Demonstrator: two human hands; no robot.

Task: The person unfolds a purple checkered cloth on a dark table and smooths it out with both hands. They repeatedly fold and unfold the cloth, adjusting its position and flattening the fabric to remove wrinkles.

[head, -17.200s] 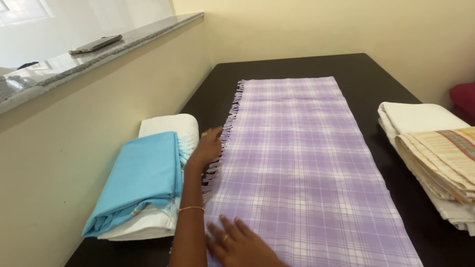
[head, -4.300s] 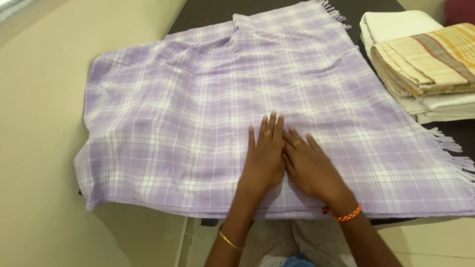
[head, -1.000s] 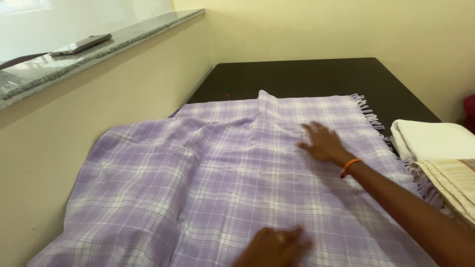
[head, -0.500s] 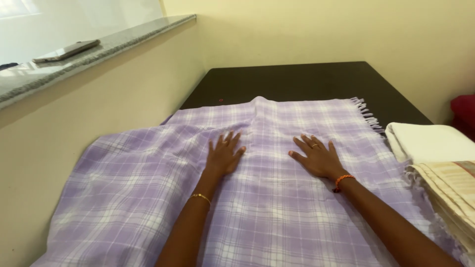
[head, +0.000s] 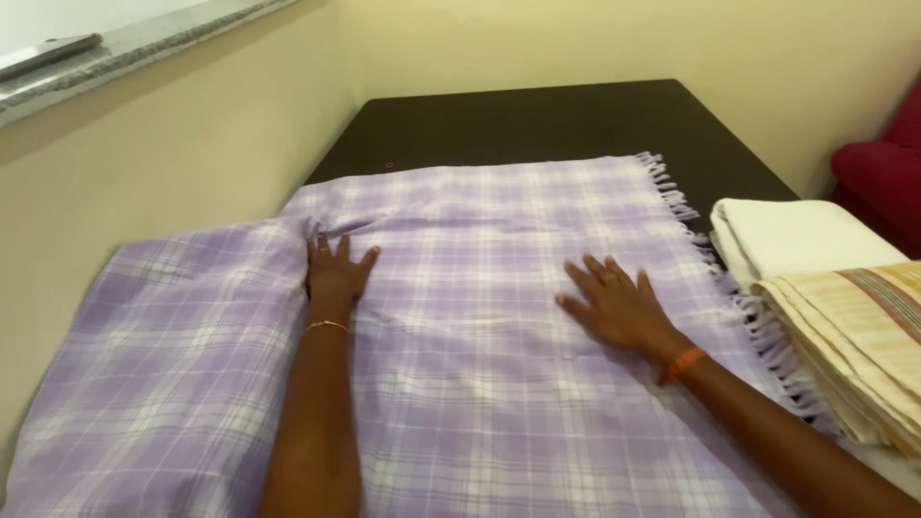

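Note:
A lilac and white checked cloth [head: 480, 288] with a fringed right edge lies spread over a dark table [head: 537, 120], its left part draping off the table's side. My left hand [head: 336, 271] presses flat on the cloth near a raised fold at the left, fingers apart, a thin gold bangle on the wrist. My right hand [head: 614, 305] lies flat on the cloth toward the right, fingers spread, an orange band on the wrist. Neither hand grips anything.
A stack of folded cloths sits at the right: a white one [head: 796, 235] under a cream striped one [head: 859, 326]. A cream wall with a grey stone ledge [head: 144, 43] runs along the left. A red seat [head: 883, 163] shows at the far right.
Both hands have slid apart over the cloth, the left one moving left to the fold, the right one staying on the right half. The cloth lies flatter.

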